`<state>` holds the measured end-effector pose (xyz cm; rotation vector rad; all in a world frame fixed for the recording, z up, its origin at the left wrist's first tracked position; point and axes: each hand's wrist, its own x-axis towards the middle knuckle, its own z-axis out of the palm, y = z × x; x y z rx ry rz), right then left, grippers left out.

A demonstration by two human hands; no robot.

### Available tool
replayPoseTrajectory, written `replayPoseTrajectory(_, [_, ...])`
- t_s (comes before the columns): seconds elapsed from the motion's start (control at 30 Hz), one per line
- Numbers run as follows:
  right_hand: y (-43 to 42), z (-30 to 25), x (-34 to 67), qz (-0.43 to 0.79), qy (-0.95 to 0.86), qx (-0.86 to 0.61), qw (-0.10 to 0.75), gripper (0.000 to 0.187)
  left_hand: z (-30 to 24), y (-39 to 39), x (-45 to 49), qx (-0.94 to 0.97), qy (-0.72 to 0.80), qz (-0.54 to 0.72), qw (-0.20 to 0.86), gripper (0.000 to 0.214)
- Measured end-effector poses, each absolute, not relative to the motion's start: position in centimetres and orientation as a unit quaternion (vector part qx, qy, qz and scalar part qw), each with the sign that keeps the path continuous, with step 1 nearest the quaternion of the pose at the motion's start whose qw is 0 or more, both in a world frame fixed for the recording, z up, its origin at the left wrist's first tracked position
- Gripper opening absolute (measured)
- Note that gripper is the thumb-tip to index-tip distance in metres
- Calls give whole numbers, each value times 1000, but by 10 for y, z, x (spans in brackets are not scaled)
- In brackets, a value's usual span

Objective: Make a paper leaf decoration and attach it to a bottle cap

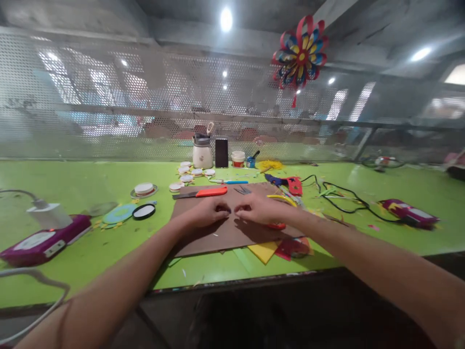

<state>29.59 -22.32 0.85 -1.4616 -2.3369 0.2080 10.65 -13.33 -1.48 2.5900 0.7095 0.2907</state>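
Observation:
My left hand (210,212) and my right hand (256,208) rest close together on a brown cardboard sheet (218,237) on the green table (90,242). The fingers of both are curled in a pinch, tips almost touching, around something too small to make out. An orange-handled utility knife (203,193) lies just beyond my left hand on the board's far edge. A small metal clip-like piece (242,190) lies beyond my right hand. Red and yellow paper pieces (276,249) stick out from under the board near my right wrist.
Far side holds a white pot (202,152), a dark phone (221,152), small paint cups (238,158) and several round lids (191,174). A magenta device (43,242) with a white charger (49,215) sits left. Black cables (345,198) and another magenta device (409,213) lie right. A paper pinwheel (301,53) hangs above.

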Motion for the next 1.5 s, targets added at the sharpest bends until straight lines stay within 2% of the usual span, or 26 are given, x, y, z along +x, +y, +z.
replayPoseTrajectory(0.2, [-199, 32, 353, 26, -762, -604, 231, 18, -7, -116, 111, 931, 298, 78, 196, 29])
replayPoseTrajectory(0.3, [-186, 24, 375, 15, -721, -646, 249, 21, 1, -103, 117, 931, 322, 56, 165, 23])
replayPoseTrajectory(0.5, [-191, -4, 390, -8, -678, -686, 264, 27, -2, -96, 117, 924, 345, 81, 142, 36])
replayPoseTrajectory(0.73, [-204, 4, 397, 12, -690, -699, 186, 27, 0, -101, 99, 908, 377, 124, 133, 35])
replayPoseTrajectory(0.93, [-212, 2, 388, 50, -717, -688, 102, 51, 9, -82, 74, 837, 492, 225, 83, 40])
replayPoseTrajectory(1.1, [-210, -5, 378, 76, -720, -685, 85, 54, 6, -72, 65, 794, 545, 265, 53, 43])
replayPoseTrajectory(1.37, [-214, 4, 372, 97, -678, -710, 164, 63, -5, -73, 69, 825, 510, 244, 0, 41])
replayPoseTrajectory(1.5, [-209, 3, 372, 136, -669, -690, 242, 49, -18, -84, 79, 874, 445, 197, -23, 35])
